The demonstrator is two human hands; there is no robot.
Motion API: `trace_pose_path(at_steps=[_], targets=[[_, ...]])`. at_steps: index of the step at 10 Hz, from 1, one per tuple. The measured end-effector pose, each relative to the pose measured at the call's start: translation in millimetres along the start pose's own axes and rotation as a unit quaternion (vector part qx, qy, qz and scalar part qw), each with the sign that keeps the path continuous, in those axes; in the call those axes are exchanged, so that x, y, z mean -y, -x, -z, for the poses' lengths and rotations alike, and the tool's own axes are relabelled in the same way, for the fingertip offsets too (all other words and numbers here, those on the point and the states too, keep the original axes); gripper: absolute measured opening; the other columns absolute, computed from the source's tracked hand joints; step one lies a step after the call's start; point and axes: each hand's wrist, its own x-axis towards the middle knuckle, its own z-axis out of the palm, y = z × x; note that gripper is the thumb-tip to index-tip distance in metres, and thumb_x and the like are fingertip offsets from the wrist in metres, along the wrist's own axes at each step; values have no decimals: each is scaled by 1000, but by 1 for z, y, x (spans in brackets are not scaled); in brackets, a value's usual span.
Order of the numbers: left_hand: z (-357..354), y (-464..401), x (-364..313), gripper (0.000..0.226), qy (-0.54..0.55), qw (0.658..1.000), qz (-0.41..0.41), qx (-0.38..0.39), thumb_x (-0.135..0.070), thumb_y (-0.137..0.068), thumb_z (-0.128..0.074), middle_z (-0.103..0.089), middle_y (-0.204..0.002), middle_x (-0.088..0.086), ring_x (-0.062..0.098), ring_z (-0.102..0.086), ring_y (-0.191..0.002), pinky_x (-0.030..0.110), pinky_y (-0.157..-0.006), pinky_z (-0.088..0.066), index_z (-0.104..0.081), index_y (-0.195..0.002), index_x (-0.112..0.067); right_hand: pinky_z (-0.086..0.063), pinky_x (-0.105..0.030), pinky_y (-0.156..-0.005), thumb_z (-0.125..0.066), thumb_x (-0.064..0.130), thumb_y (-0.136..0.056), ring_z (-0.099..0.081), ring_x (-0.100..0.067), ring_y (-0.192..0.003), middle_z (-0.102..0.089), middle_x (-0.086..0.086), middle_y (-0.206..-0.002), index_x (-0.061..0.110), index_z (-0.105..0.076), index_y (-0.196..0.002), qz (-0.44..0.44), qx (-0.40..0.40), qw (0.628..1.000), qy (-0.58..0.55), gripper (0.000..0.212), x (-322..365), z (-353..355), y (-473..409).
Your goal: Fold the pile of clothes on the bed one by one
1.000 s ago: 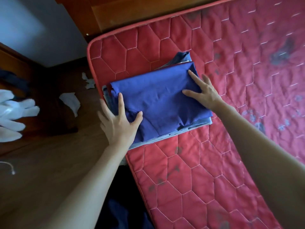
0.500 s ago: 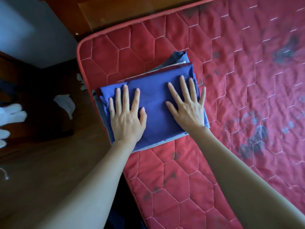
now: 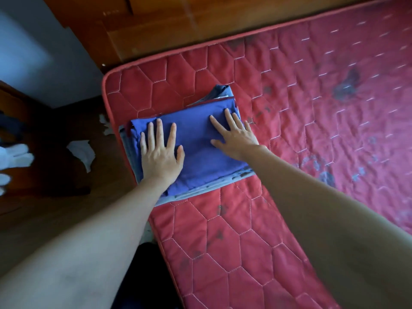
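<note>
Folded blue cloth garment point(image 3: 200, 150): top of a stack of folded clothes point(image 3: 219, 182) near the corner of a red quilted mattress point(image 3: 289, 121). Left hand point(image 3: 161, 152) and right hand point(image 3: 236, 136): both flat on it, fingers straight and spread, gripping nothing. White scraps point(image 3: 82, 151): wooden floor point(image 3: 44, 210)

Folded royal-blue cloth garment point(image 3: 200, 152) was top of the stack, with a thin maroon trim along its 12 o'clock edge. Pale grey-blue folded fabric layers point(image 3: 207, 189) showed under it at 6 o'clock, with dark flecks. Red quilted mattress point(image 3: 289, 108) had pale hexagon stitching, red piping, and dark grey-blue blotches toward 3 o'clock. Reddish-brown wooden headboard point(image 3: 169, 25) sat at 12 o'clock. White crumpled scraps point(image 3: 81, 150) lay on the dark brown wooden floor point(image 3: 44, 215) at 9 o'clock.
</note>
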Motion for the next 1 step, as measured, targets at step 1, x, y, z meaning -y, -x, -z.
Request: trace_pose_path(at_steps=[1], targets=[[28, 5, 3, 69, -31, 991, -34, 129, -45, -96, -42, -9, -160, 16, 34, -10, -146, 48, -118, -9, -13, -154, -20, -26, -43, -115, -31, 49, -101, -19, -28, -145, -18, -9, -159, 32, -21, -152, -11, 87, 996, -3, 55, 7, 41, 17]])
